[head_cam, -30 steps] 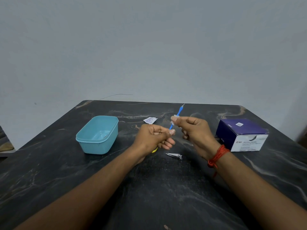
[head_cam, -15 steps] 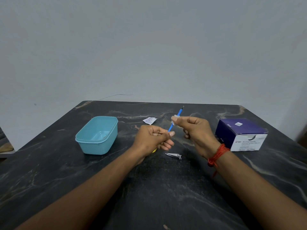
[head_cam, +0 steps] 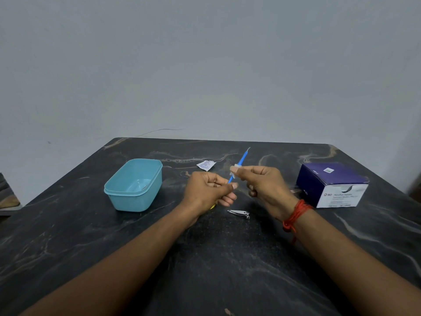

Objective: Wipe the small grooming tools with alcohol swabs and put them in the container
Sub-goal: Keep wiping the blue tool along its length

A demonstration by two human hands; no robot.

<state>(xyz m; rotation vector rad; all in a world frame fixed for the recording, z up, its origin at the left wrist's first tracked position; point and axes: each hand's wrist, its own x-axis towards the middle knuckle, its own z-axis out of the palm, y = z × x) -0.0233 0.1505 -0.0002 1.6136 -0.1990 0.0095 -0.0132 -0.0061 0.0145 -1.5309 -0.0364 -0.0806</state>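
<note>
Little change vs 0.5 s ago: both hands hold position, white swab pad (head_cam: 234, 170) sits slightly further up the shaft. Dark marbled table (head_cam: 68, 236) carries empty teal plastic container (head_cam: 133, 185), purple/white alcohol-swab box (head_cam: 333, 185), steel nail clipper (head_cam: 239, 213). Left hand (head_cam: 208, 190) clamped on lower end of thin blue-handled metal-tipped grooming pick (head_cam: 241, 159), held mid-air over table centre; right hand (head_cam: 266, 183) pinches swab round shaft. Assessed light, stiff, thin, likely slippery when wet; grip handle end, avoid sharp tip.

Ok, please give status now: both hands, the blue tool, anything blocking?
Left hand shut on blue tool. Right hand pinching swab around its shaft. Nail clipper on table, unwiped. Teal container empty, path clear.
</note>
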